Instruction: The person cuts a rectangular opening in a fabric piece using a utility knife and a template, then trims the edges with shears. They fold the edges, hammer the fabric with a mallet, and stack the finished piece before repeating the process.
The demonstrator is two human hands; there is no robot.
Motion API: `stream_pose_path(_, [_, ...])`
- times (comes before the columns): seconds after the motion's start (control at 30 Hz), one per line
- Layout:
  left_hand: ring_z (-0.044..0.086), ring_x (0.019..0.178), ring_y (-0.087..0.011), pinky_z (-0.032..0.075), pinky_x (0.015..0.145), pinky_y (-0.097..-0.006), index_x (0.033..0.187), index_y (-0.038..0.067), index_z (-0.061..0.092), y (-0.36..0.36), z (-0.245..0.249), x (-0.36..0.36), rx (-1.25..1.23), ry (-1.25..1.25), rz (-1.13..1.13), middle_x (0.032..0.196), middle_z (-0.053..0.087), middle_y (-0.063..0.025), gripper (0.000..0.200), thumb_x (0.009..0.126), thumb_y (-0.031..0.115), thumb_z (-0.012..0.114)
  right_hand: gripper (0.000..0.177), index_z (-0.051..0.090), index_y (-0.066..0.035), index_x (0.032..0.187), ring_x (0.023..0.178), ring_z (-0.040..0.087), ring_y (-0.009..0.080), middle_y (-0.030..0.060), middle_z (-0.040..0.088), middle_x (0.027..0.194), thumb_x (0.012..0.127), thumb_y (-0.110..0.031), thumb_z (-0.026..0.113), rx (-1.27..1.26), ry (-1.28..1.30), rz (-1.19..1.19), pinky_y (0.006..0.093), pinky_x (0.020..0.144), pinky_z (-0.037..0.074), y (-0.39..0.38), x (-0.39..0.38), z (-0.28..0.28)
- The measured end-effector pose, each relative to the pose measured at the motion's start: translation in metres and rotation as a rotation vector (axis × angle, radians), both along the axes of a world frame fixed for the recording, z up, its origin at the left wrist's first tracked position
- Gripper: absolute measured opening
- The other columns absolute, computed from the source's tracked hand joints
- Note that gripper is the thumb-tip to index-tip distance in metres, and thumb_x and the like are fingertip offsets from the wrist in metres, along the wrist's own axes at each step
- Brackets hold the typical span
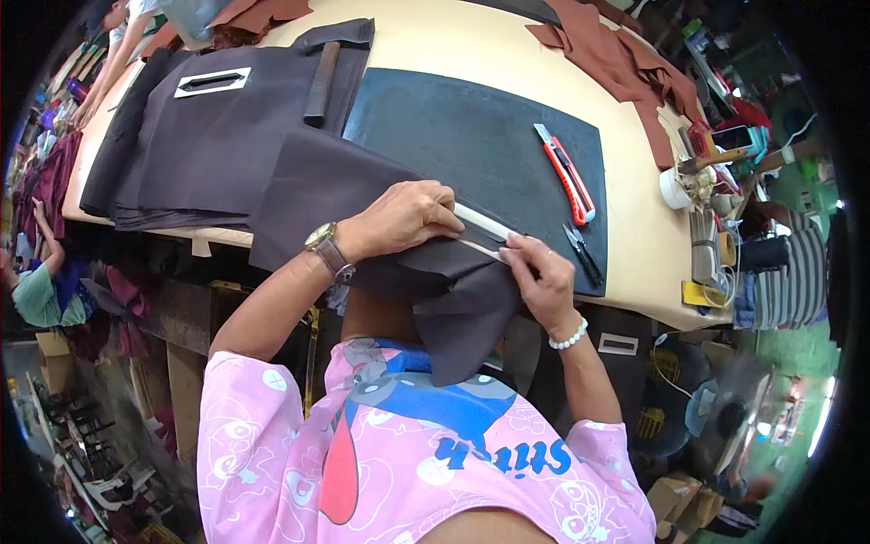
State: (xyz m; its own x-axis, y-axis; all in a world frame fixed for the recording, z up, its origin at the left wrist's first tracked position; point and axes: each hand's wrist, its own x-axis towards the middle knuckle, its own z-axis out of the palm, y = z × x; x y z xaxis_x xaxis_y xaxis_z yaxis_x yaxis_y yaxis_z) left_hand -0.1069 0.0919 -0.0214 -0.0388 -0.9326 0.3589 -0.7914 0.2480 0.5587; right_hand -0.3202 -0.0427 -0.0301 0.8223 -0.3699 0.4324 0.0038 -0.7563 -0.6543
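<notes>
**Sheet (pixel 344 181) and strip, held at the tabletop edge**

Both hands are on one dark brown sheet. It lies partly on the black mat (pixel 471 136), and its near part spills over the edge of the tabletop (pixel 634 254) toward the person's lap. The left hand (pixel 403 218) sits knuckles up with the fingers curled down, holding the sheet and the near end of a pale strip (pixel 480 222) against the surface. The right hand (pixel 544 281) is narrowed to a pinch, thumb and fingertips closed on the strip's other end where it meets the sheet's edge.

The sheet looks limp and light. It folds over itself where it hangs and keeps no shape of its own (leather or a leather-like cloth, I cannot tell which). Its face looks matte rather than slick, so a flat press should keep it in place. The overhanging part will likely drag it off the tabletop if let go. The strip looks thin and narrow and is best taken by its ends between fingertips. The sheet is best taken near the edge by the strip, with a palm set further in.

A red cutter (pixel 566 172) and small snips (pixel 580 249) lie on the mat just beyond the right hand. A stack (pixel 208 145) of similar dark sheets sits to the left.
</notes>
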Motion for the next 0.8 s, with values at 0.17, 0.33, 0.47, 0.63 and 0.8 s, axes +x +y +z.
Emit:
stream_pose_path(0.17, [0.055, 0.076, -0.0233, 0.045, 0.069, -0.0346, 0.086, 0.008, 0.07, 0.0, 0.002, 0.0, 0.02, -0.042, -0.011, 0.076, 0.055, -0.007, 0.013, 0.075, 0.011, 0.065, 0.032, 0.059, -0.001, 0.104, 0.073, 0.053, 0.0261, 0.0112, 0.055, 0.079, 0.074, -0.002, 0.066, -0.103, 0.071, -0.152, 0.0358, 0.069, 0.044, 0.007, 0.018, 0.003])
stream_pose_path(0.33, [0.055, 0.076, -0.0233, 0.045, 0.069, -0.0355, 0.086, 0.007, 0.07, -0.001, -0.002, 0.002, 0.012, -0.022, -0.013, 0.077, 0.055, -0.0067, 0.013, 0.075, 0.012, 0.065, 0.042, 0.052, -0.006, 0.118, 0.106, 0.047, 0.0316, 0.0136, 0.051, 0.111, 0.079, -0.019, 0.063, -0.329, 0.193, -0.212, 0.0429, 0.089, 0.038, 0.009, 0.02, 0.003])
stream_pose_path(0.47, [0.055, 0.077, -0.0236, 0.044, 0.07, -0.0361, 0.084, 0.005, 0.066, -0.002, 0.001, 0.001, -0.002, -0.042, -0.018, 0.078, 0.055, -0.0063, 0.013, 0.076, 0.015, 0.066, 0.055, 0.042, -0.01, 0.13, 0.126, 0.032, 0.0356, 0.013, 0.042, 0.131, 0.082, -0.03, 0.059, -0.513, 0.349, -0.255, 0.0554, 0.101, 0.026, 0.022, 0.047, -0.002])
stream_pose_path(0.63, [0.053, 0.079, -0.0237, 0.042, 0.073, -0.036, 0.082, 0.005, 0.064, 0.014, 0.02, 0.024, 0.129, -0.164, 0.023, 0.078, 0.055, -0.0069, 0.016, 0.076, 0.019, 0.067, 0.063, 0.037, -0.015, 0.136, 0.131, 0.025, 0.0382, 0.0145, 0.036, 0.138, 0.082, -0.038, 0.058, -0.498, 0.407, -0.29, 0.062, 0.102, 0.019, 0.025, 0.051, 0.0])
stream_pose_path(0.8, [0.053, 0.079, -0.0238, 0.043, 0.071, -0.0348, 0.082, 0.004, 0.063, 0.028, 0.021, 0.037, 0.182, -0.054, 0.08, 0.078, 0.055, -0.0076, 0.016, 0.076, 0.018, 0.067, 0.061, 0.036, -0.016, 0.137, 0.131, 0.024, 0.0383, 0.015, 0.034, 0.139, 0.084, -0.04, 0.055, -0.502, 0.459, -0.338, 0.0632, 0.102, 0.017, 0.022, 0.037, 0.0])
